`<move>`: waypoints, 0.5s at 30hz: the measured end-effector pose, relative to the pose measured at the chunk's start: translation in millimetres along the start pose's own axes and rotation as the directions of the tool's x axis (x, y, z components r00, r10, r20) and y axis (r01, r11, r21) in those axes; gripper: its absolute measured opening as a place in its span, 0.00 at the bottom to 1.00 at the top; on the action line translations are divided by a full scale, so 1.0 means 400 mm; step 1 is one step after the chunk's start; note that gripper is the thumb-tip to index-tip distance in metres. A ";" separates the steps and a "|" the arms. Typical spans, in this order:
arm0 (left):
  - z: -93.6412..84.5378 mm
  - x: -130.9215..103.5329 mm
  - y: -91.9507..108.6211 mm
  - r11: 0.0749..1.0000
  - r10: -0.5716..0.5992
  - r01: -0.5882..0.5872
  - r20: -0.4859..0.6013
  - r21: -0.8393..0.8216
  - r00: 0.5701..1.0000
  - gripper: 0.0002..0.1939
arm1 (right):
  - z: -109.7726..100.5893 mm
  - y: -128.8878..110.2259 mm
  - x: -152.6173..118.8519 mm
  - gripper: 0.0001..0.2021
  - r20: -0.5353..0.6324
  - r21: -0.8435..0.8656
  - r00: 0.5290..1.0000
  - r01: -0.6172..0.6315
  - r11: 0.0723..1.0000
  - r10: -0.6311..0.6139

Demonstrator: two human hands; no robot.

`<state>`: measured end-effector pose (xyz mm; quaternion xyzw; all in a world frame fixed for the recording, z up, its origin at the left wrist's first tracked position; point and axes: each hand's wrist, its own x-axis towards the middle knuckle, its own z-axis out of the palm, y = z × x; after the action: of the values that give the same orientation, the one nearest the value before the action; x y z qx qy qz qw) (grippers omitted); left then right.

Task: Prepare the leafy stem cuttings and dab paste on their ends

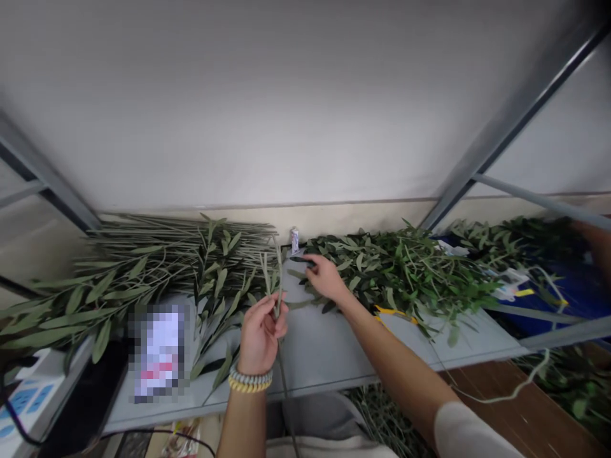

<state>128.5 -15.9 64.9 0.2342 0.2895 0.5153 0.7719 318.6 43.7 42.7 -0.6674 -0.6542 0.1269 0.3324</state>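
My left hand, with coiled bands at the wrist, is closed round a thin green stem. Short bare ends stick up above the fingers, and the stem's long lower part hangs down past the table edge. Over the table, my right hand pinches a dark green leaf between thumb and fingers; whether a twig is attached cannot be seen. Just beyond that hand lies a heap of leafy sprigs. To the left of my hands, long stems and leafy branches are piled on the grey table.
A small printed cylinder stands by the wall. Yellow-handled cutters lie under the right-hand sprigs. A blurred-out panel and a white power strip are at left. Metal posts frame the table. More greenery lies below right.
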 end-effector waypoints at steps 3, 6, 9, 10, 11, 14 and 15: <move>-0.013 -0.010 -0.003 1.000 -0.016 0.017 -0.027 0.007 0.999 0.11 | 0.067 0.009 0.149 0.24 0.027 -0.072 1.000 -0.003 0.997 0.004; -0.021 -0.029 -0.006 0.998 -0.039 0.042 -0.060 0.045 0.997 0.13 | 0.123 0.025 0.222 0.24 0.055 -0.131 0.998 -0.031 0.991 0.038; -0.026 -0.042 -0.005 0.995 -0.031 0.038 -0.067 0.090 0.997 0.20 | 0.146 0.035 0.243 0.22 0.055 -0.167 0.996 -0.054 0.984 0.064; -0.029 -0.043 -0.004 0.995 -0.021 0.027 -0.062 0.101 0.998 0.22 | 0.145 0.035 0.243 0.22 0.047 -0.172 0.997 -0.052 0.984 0.061; -0.031 -0.043 -0.002 0.994 -0.011 0.017 -0.054 0.108 0.998 0.23 | 0.138 0.034 0.241 0.22 0.035 -0.172 0.998 -0.042 0.984 0.049; -0.035 -0.034 0.006 0.994 0.011 -0.008 -0.030 0.105 0.999 0.18 | 0.091 0.028 0.215 0.27 0.002 -0.158 1.000 0.026 0.987 -0.027; -0.033 -0.031 0.009 0.995 0.014 -0.011 -0.027 0.103 1.000 0.15 | 0.067 0.026 0.197 0.28 -0.014 -0.136 0.997 0.067 0.988 -0.070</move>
<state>113.1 -25.3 60.3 0.2684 0.3250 0.5078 0.7513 319.3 127.4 37.3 -0.6666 -0.6808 0.0647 0.2966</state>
